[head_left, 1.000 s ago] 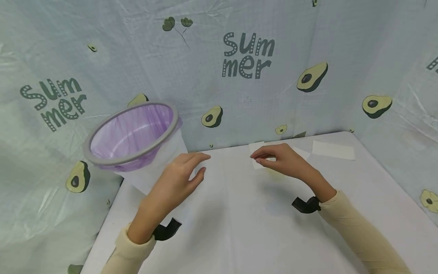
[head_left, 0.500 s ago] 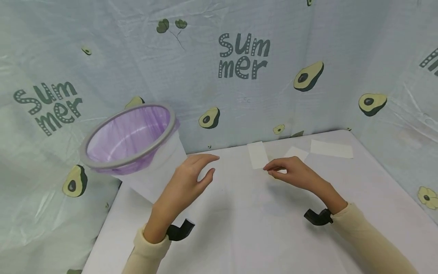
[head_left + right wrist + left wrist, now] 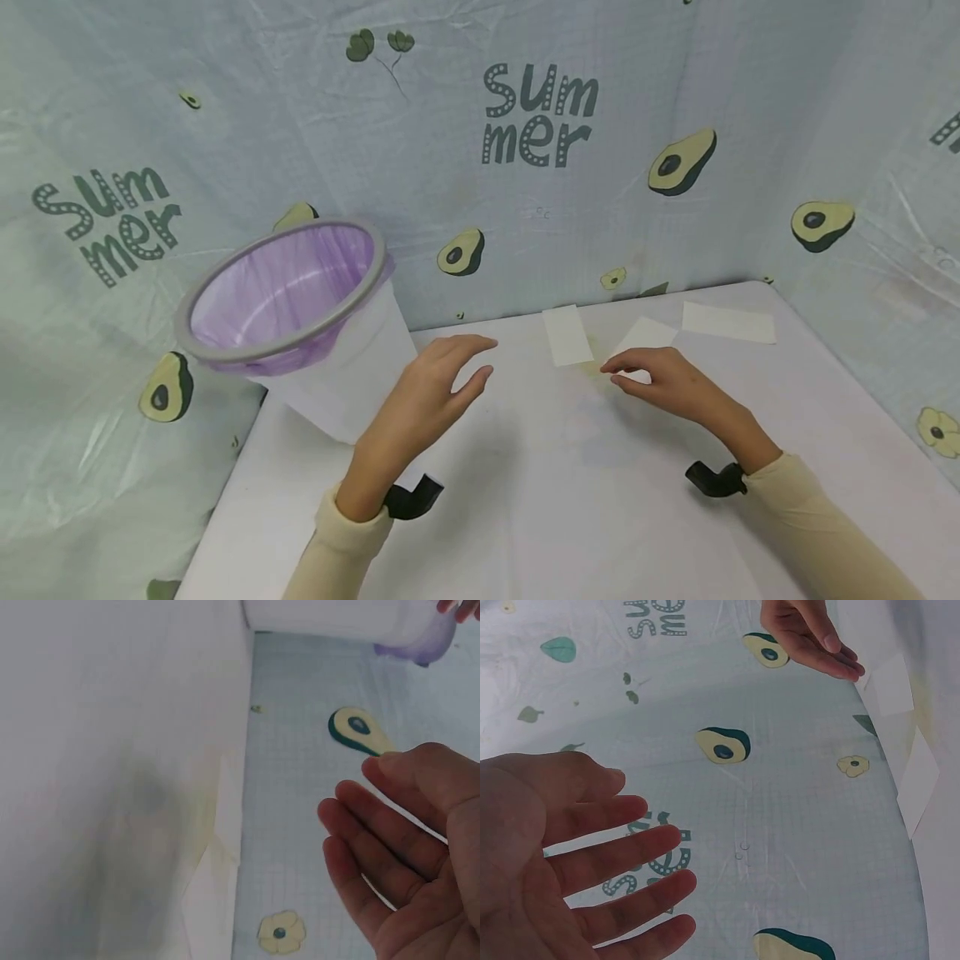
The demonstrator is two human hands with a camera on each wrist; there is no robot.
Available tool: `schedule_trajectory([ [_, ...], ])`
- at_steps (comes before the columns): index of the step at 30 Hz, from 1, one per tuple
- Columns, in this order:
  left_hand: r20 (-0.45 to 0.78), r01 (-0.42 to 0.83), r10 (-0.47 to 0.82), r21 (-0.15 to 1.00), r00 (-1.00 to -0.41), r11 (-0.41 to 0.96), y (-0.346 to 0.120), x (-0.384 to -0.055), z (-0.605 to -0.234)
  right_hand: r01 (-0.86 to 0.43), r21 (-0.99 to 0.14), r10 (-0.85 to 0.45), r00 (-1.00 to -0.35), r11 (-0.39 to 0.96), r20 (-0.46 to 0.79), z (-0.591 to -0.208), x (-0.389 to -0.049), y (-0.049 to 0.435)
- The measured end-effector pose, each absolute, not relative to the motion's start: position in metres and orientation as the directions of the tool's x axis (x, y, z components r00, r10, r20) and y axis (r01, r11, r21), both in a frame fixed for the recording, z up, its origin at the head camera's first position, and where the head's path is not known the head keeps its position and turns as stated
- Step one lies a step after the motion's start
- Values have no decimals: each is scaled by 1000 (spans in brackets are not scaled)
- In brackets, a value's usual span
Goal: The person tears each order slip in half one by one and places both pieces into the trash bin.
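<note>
My left hand (image 3: 431, 392) hovers over the table just right of a white bin (image 3: 348, 367), its fingers relaxed and apart, with nothing in them. In the left wrist view the palm and spread fingers of that left hand (image 3: 592, 862) are bare. My right hand (image 3: 663, 379) is held above the table in front of the white paper pieces, fingers loosely bent. The right wrist view shows nothing in the right hand (image 3: 405, 840). A purple bag (image 3: 292, 283) lines the bin under a grey rim ring (image 3: 191, 333).
Three white paper pieces lie along the table's back edge: an upright strip (image 3: 567, 335), a tilted piece (image 3: 645, 335) and a long strip (image 3: 727, 322). A curtain (image 3: 540, 225) printed with avocados hangs behind and beside the white table (image 3: 570, 525).
Both hands have shifted to the right, and the right hand has also come slightly nearer, uncovering the upright paper strip. The bin and papers keep their places.
</note>
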State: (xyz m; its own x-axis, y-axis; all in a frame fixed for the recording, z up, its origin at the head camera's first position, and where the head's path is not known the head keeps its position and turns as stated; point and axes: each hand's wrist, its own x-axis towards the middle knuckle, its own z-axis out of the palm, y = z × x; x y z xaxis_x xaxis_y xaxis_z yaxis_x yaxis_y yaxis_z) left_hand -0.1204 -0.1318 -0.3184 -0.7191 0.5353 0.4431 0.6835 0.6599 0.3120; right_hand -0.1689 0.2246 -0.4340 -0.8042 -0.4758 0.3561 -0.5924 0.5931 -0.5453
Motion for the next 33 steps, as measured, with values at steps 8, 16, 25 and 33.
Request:
schedule_trajectory([
  [8, 391, 673, 553, 328, -736, 663, -125, -122, -324, -598, -366, -473, -796, 713, 378, -434, -167, 247],
  [16, 320, 678, 598, 316, -735, 664, -112, -124, -340, -589, -327, -480, -801, 739, 358, -440, -172, 267],
  [25, 300, 665, 594, 325, -747, 672, -109, -129, -354, -594, -295, -494, -796, 749, 349, -441, -183, 281],
  [33, 253, 648, 598, 348, -761, 677, -107, -139, -363, -512, -328, -442, -856, 794, 268, -432, -187, 290],
])
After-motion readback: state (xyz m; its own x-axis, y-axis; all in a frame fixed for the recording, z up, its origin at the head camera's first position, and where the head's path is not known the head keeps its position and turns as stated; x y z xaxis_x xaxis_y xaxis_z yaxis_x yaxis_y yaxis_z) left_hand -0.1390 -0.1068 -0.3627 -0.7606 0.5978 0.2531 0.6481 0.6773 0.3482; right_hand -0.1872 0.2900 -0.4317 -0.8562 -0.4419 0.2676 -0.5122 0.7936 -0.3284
